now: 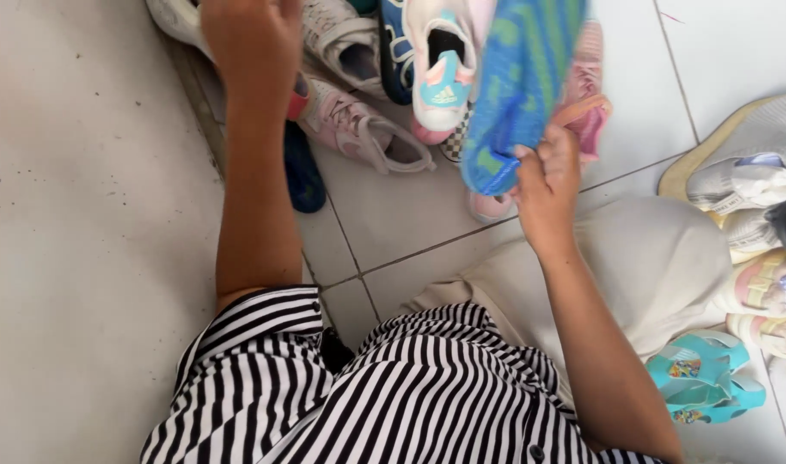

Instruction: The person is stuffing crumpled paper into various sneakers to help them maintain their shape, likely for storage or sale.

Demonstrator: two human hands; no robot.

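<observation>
My right hand (547, 176) is shut on the heel end of a blue knit shoe with green streaks (517, 86), held up sole-side over the floor. My left hand (251, 43) reaches forward into a pile of shoes at the top; its fingers are hidden from me, and something red shows under its wrist. Just past it lie a pale pink sneaker (367, 133) and a white sneaker with a turquoise tongue (440, 73). A dark blue shoe (302, 172) lies beside my left forearm. I wear a black-and-white striped shirt.
More shoes lie at the right: white and pink sneakers (754, 189) and turquoise sandals (706, 378). A grey wall (83, 241) stands along the left. White floor tiles (393, 215) lie between the pile and my knee.
</observation>
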